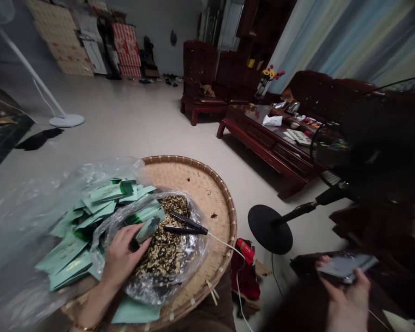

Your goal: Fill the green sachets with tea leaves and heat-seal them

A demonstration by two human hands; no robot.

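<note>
My left hand [124,251] is closed around a small green packet [148,229], over an open clear plastic bag [193,258] of loose dark-and-pale dried leaves [166,251]. A black hair straightener [186,226] lies across the leaves, its arms apart and its white cord trailing right. More flat green packets [100,203] are heaped in a larger clear bag [24,216] to the left. Off to the right, my right hand [347,295] grips a smartphone [349,266], slightly blurred. Both bags rest on a round woven bamboo tray [224,207].
A black standing fan [269,228] is right of the tray, with a dark wooden coffee table [263,147] behind it. Red items [245,267] lie below the tray's right rim. A white fan base [67,121] stands at the far left, and wooden chairs [200,69] at the back.
</note>
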